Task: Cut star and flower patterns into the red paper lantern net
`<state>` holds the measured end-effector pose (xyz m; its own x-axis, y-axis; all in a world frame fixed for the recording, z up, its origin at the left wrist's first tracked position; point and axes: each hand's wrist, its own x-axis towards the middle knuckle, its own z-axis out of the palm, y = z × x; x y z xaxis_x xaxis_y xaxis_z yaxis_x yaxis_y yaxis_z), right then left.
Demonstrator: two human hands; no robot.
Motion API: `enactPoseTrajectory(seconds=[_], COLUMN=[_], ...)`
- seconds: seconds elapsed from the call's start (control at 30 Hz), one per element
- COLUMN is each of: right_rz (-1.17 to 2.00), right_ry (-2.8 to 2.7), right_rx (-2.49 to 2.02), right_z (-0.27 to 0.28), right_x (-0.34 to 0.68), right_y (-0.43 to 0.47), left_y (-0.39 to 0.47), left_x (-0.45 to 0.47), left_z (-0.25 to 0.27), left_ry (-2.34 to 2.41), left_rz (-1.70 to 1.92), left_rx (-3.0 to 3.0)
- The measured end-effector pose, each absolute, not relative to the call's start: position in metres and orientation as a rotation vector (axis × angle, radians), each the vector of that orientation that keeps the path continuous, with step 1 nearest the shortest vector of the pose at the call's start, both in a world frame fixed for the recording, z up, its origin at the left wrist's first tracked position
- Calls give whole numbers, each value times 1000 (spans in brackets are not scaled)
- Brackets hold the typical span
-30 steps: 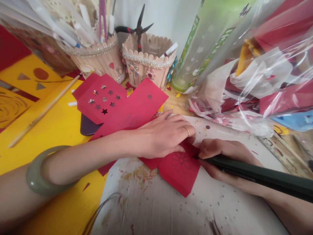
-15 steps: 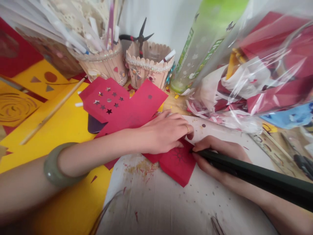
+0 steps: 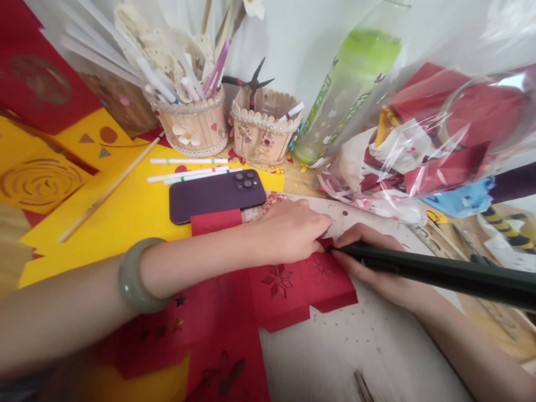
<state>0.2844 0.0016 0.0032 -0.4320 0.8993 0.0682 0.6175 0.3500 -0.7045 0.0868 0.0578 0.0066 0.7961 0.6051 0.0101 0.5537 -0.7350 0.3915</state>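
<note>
A cut-out sheet of red card (image 3: 234,301) with flaps lies over the white board (image 3: 318,357) and some yellow paper. Star and flower shapes are cut through it. My left hand (image 3: 291,231) rests on its upper part, fingers curled in and pressing on the card; the fingertips are partly hidden. A jade-coloured bangle (image 3: 140,273) circles my left wrist. In my right hand (image 3: 372,262) is a thick black pen-shaped tool (image 3: 431,271), held in a writing grip. Its tip is at the card's right-hand flap, beside a drawn flower outline (image 3: 320,268).
A purple phone (image 3: 209,195) lies behind my left forearm, near several white sticks (image 3: 188,161). Two craft-stick pots (image 3: 192,125) stand at the back, pliers (image 3: 252,84) in one. A green-labelled bottle (image 3: 343,95) and a clear bag of scraps (image 3: 419,151) are right of them.
The red card has been turned: its star-cut flap went from upper left to lower left, uncovering the phone. My left fingers have curled in more. The view has shifted slightly.
</note>
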Motion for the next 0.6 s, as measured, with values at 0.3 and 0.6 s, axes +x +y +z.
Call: enactPoseTrajectory(seconds=[0.3, 0.6], right_rz=[772, 737], right_ry=[-2157, -2190], right_rx=[-1234, -1269], right_z=[-5, -4], right_x=[284, 283], right_y=[-1, -2], left_y=[56, 55], left_x=[87, 88], left_z=[1, 4], left_ry=[950, 939], left_rz=[214, 176], left_rx=[2569, 2577])
